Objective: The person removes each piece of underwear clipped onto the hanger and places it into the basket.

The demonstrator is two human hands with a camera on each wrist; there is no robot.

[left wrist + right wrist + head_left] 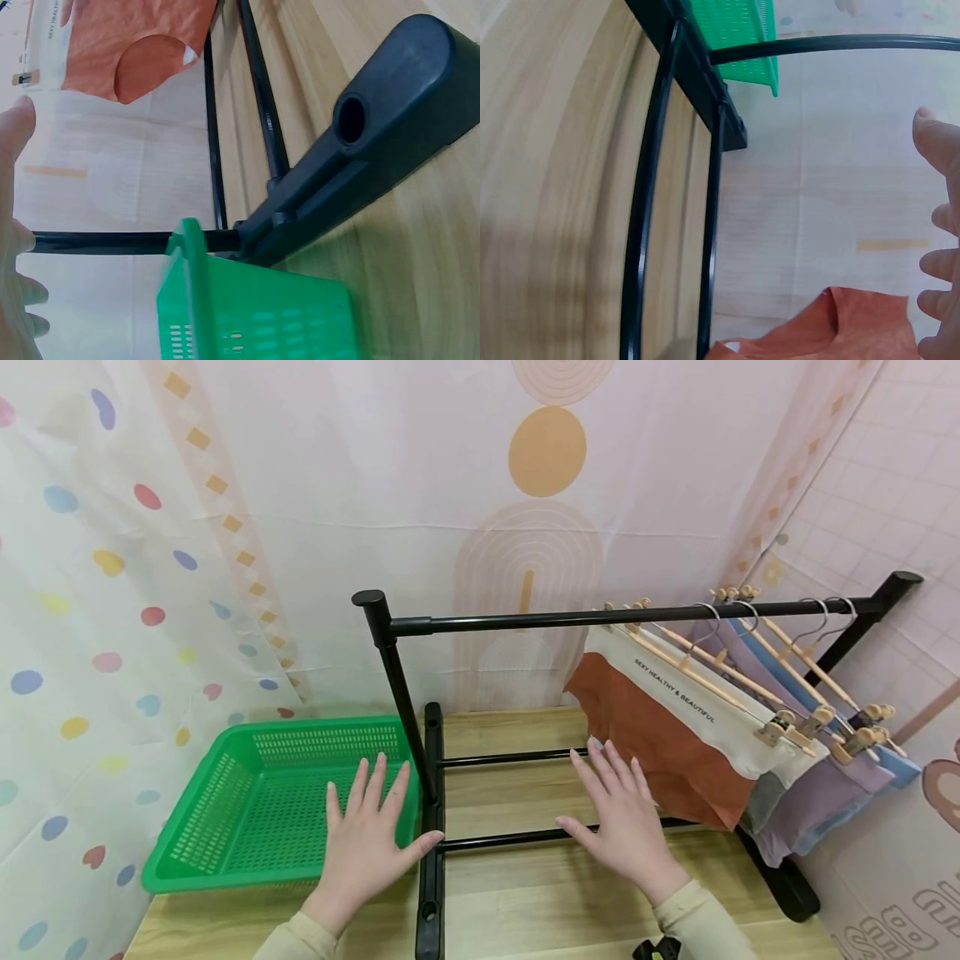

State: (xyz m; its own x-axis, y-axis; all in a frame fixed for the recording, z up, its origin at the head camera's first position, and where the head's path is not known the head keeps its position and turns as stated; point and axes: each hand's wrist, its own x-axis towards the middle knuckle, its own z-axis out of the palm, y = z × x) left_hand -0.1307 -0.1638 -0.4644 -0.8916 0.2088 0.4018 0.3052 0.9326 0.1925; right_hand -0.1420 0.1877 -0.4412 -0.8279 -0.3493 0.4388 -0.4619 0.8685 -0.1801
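My left hand hovers in front of the green plastic basket and the left post of a black clothes rack, fingers spread, nothing in it. To its right, my right hand is also empty, its fingers extended near the hanging underwear. Closest to it are rust-and-white briefs with printed lettering on the waistband, clipped to a wooden hanger. Behind these hang grey, lilac and blue pieces on more clip hangers, partly hidden. In the left wrist view, the hand's thumb shows at the left edge.
The rack's foot stands on a wooden tabletop, beside the basket. Two lower black rails join the rack's sides. A patterned curtain hangs behind, and a dark object shows at the right wrist.
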